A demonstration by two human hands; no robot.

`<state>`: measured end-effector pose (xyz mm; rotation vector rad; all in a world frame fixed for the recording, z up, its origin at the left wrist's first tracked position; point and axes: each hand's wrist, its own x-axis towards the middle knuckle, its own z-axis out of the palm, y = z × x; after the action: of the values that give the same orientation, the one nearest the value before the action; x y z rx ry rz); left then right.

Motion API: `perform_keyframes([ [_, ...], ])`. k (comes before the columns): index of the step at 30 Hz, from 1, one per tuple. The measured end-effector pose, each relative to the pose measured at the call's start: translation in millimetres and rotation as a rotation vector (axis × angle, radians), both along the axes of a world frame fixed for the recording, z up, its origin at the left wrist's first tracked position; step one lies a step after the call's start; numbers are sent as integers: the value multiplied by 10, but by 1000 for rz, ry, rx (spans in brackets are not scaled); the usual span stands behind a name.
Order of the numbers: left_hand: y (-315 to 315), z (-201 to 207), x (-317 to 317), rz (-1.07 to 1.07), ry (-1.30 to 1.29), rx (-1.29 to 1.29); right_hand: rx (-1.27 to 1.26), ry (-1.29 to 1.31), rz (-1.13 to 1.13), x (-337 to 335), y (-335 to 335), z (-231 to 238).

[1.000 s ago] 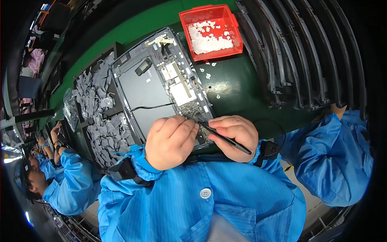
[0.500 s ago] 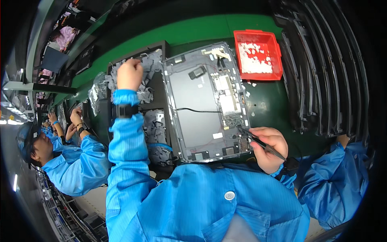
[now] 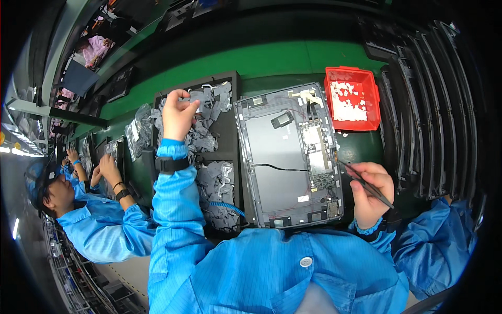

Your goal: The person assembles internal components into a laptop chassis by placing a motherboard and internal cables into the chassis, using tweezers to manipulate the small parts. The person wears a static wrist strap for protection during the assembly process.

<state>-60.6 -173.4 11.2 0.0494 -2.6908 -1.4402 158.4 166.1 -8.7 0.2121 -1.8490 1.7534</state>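
Note:
My left hand (image 3: 179,116) is over a dark tray (image 3: 225,135) of grey, irregularly shaped thin parts (image 3: 206,138). Its fingers are pinched together close to a grey part; whether they hold it I cannot make out. In my right hand (image 3: 375,196) is a pair of dark tweezers (image 3: 369,187), tips pointing toward the right edge of an opened flat device (image 3: 274,191). This casing lies between my hands, with a circuit board (image 3: 316,152) along its right side, a black cable (image 3: 277,167) across it and a small black block (image 3: 282,120) on its panel.
A red bin (image 3: 372,104) with small white pieces stands beyond the device at right. Several dark panels (image 3: 418,120) stand in a row farther right. A clear plastic bag (image 3: 138,131) lies left of the tray. Co-workers in blue sit on both sides, one (image 3: 99,220) at left.
The view has shifted, so the bench appears lower and farther right. My right hand has drawn the tweezers away from the board to beyond the device's right edge. My left hand stays over the tray.

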Motion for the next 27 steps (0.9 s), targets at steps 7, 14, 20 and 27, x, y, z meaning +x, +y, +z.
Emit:
perform_keyframes([
  [7, 451, 432, 310, -205, -59, 523, -180, -47, -114, -477, -132, -18],
  [14, 1511, 480, 373, -519, -295, 643, 62, -22, -205, -658, -187, -197],
  [20, 1830, 214, 318, -564, -341, 592, 180, 26, -217, -648, -199, -199],
  [27, 1854, 124, 356, -571, -351, 569, 50, -16, -218, -621, -238, -252],
])
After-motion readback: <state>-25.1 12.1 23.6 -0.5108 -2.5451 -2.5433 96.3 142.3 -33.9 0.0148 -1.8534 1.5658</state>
